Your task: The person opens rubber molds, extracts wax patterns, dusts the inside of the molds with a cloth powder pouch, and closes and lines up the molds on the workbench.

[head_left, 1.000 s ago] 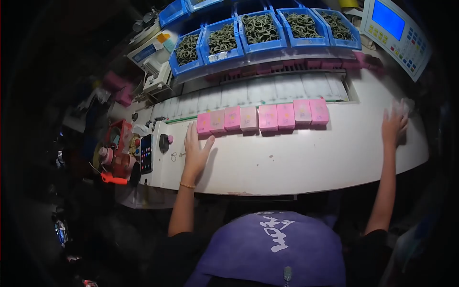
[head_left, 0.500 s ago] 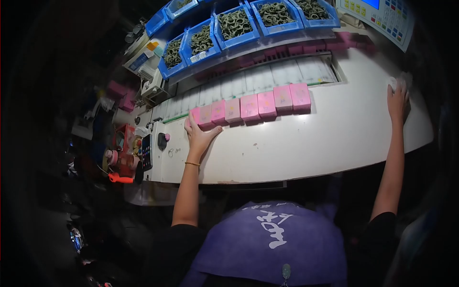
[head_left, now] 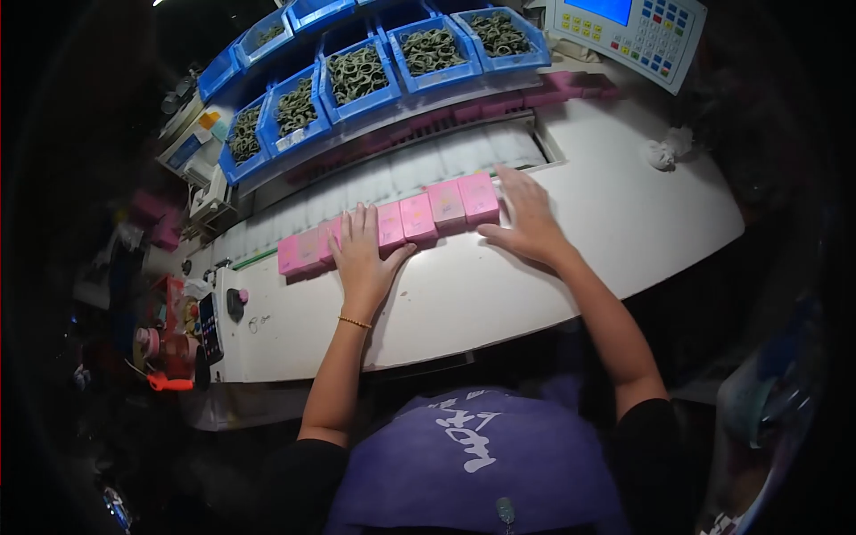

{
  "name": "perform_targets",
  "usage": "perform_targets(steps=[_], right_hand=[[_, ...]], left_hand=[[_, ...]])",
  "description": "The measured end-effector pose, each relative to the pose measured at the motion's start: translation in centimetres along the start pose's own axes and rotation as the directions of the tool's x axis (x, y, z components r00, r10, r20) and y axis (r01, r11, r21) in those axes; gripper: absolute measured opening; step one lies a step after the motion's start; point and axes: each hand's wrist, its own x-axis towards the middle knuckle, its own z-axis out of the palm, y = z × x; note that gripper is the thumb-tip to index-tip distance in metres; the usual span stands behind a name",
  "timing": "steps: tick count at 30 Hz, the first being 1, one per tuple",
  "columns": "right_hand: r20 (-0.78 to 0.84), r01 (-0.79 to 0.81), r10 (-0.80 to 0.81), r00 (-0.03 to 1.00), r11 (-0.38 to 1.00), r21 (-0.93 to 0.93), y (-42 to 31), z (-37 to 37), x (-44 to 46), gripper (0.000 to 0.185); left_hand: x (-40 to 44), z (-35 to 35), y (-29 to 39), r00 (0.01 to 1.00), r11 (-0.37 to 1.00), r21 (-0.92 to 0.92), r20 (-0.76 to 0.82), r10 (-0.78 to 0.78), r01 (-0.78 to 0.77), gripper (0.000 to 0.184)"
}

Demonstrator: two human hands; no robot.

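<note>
A row of pink blocks (head_left: 417,218) with faint markings on their tops lies on the white worktop (head_left: 446,303), in front of a pale slatted strip. My left hand (head_left: 361,259) rests over the middle of the row, fingers stretched across the blocks and thumb out to the right; it covers some of them. By the row's right end is my right hand (head_left: 530,218), its fingers and thumb apart and slightly blurred. Whether it touches the end block I cannot tell. Further right sits a crumpled white wad (head_left: 667,150), like tissue or cloth.
Blue bins (head_left: 361,80) full of dark green rings stand at the back. A control panel (head_left: 629,36) with a screen and keys is at the upper right. To the left are a phone (head_left: 209,327), a small black object (head_left: 236,305) and an orange-handled item (head_left: 169,382).
My right hand has left the white wad and come left to the row's right end. My left hand has shifted from the row's left end to its middle. The camera view has turned.
</note>
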Motion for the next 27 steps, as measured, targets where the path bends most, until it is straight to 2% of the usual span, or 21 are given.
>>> perform_targets(steps=[6, 8, 10, 11, 12, 13, 14, 15, 16, 17, 18, 19, 21, 23, 24, 26, 27], right_hand=[[0.052, -0.017, 0.019, 0.998, 0.999, -0.029, -0.7, 1.6, 2.8, 0.107], [0.033, -0.094, 0.092, 0.995, 0.992, 0.082, -1.5, 0.4, 2.5, 0.103], [-0.157, 0.014, -0.008, 0.988, 0.999, 0.04, -0.1, 2.3, 0.3, 0.092], [-0.262, 0.121, -0.124, 0.957, 0.992, -0.03, -0.8, 2.6, -1.2, 0.086], [-0.331, 0.209, -0.235, 0.914, 0.971, -0.113, -1.9, 2.8, -2.6, 0.083], [-0.319, 0.25, -0.248, 0.915, 0.968, -0.035, -3.9, 2.5, -3.7, 0.076], [-0.262, 0.259, -0.272, 0.926, 0.962, -0.084, -5.0, 3.5, -5.2, 0.064], [-0.19, 0.377, -0.418, 0.888, 0.9, -0.217, -5.9, 4.4, -6.4, 0.057], [-0.189, 0.475, -0.526, 0.829, 0.842, -0.257, -7.6, 4.6, -6.7, 0.061], [-0.177, 0.426, -0.438, 0.881, 0.899, -0.104, -9.2, 4.5, -7.2, 0.067], [-0.165, 0.382, -0.395, 0.904, 0.918, -0.107, -9.5, 4.5, -7.5, 0.071], [-0.178, 0.44, -0.452, 0.874, 0.892, -0.106, -9.4, 4.4, -7.3, 0.071], [-0.193, 0.495, -0.506, 0.841, 0.863, -0.102, -9.5, 4.6, -7.3, 0.072], [-0.146, 0.557, -0.547, 0.824, 0.83, 0.037, -10.0, 4.1, -7.9, 0.076], [-0.143, 0.556, -0.545, 0.826, 0.83, 0.042, -10.3, 3.6, -8.2, 0.076], [-0.017, 0.33, -0.358, 0.934, 0.84, 0.431, -11.4, 2.2, -9.0, 0.076], [-0.013, 0.138, -0.162, 0.987, 0.796, 0.59, -12.4, 1.3, -9.2, 0.075]], left_hand=[[0.2, 0.8, 0.5, 0.996, 0.999, 0.017, -0.086, -0.037, 0.038, 0.093], [-1.1, 0.4, 0.9, 0.993, 0.998, -0.056, -0.113, -0.023, 0.017, 0.09], [-3.0, -1.4, 2.0, 0.987, 0.979, -0.189, -0.152, 0.047, -0.076, 0.081], [-4.5, -1.9, 2.5, 0.991, 0.943, -0.322, -0.126, 0.042, -0.081, 0.079], [-6.1, -1.8, 2.7, 0.997, 0.922, -0.381, -0.048, 0.06, -0.074, 0.077], [-7.4, -2.5, 4.4, 0.994, 0.748, -0.655, 0.09, -0.063, 0.107, 0.079], [-8.3, -2.6, 4.8, 0.997, 0.809, -0.588, 0.078, 0.027, 0.024, 0.084], [-8.5, -3.9, 6.2, 0.992, 0.76, -0.65, 0.111, 0.064, 0.023, 0.088], [-8.4, -3.4, 6.6, 0.986, 0.806, -0.574, -0.02, 0.163, -0.145, 0.086], [-8.0, -4.0, 6.7, 0.977, 0.688, -0.717, 0.204, 0.057, 0.11, 0.082], [-7.7, -4.8, 6.4, 0.899, 0.527, -0.763, 0.437, -0.006, 0.375, 0.079], [-7.4, -4.2, 5.6, 0.901, 0.525, -0.767, 0.434, 0.003, 0.368, 0.079], [-7.7, -2.1, 3.7, 0.875, 0.186, -0.87, 0.477, 0.081, 0.456, 0.069], [-8.3, -0.9, 3.6, 0.901, 0.161, -0.896, 0.429, 0.072, 0.414, 0.065], [-8.6, -0.6, 3.9, 0.924, 0.133, -0.92, 0.378, 0.058, 0.368, 0.06], [-9.1, -0.7, 4.5, 0.934, 0.132, -0.926, 0.358, 0.016, 0.353, 0.057], [-8.9, -1.1, 4.7, 0.979, 0.326, -0.925, 0.206, 0.007, 0.192, 0.057]])
